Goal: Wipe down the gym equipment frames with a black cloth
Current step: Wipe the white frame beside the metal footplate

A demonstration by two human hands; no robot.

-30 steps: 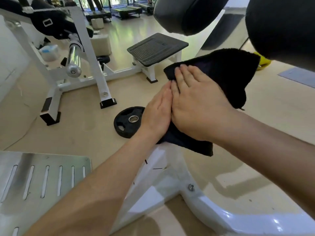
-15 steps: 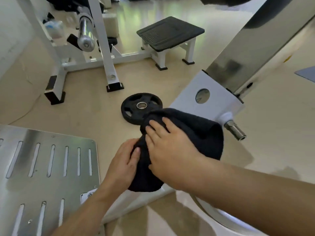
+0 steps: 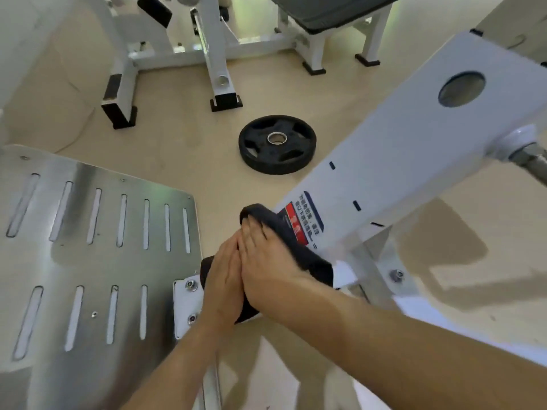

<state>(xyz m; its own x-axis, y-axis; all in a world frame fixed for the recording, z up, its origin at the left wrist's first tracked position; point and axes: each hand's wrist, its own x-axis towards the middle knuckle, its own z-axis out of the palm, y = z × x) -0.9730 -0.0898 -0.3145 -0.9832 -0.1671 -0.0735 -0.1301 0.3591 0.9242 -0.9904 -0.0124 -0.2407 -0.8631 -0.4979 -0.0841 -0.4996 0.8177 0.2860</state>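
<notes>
While the black cloth (image 3: pixel 313 263) was pressed high on the white frame arm (image 3: pixel 399 137) a second ago, and lay just below its round hole (image 3: pixel 461 89) half a second ago, it is now found at the arm's lower end, laid against the edge of the red warning label (image 3: pixel 300 223). A downward stroke along this arm is therefore judged nearly finished, with the base members judged still to be wiped. The left hand (image 3: pixel 220 282) and right hand (image 3: pixel 268 272) are held side by side and touching. Their fingers are straight and flat, so the cloth is pressed onto the frame, not gripped. A weight plate (image 3: pixel 277 143) is seen on the floor at twelve o'clock from the hands, and a slotted steel footplate (image 3: pixel 88 247) at nine o'clock.
</notes>
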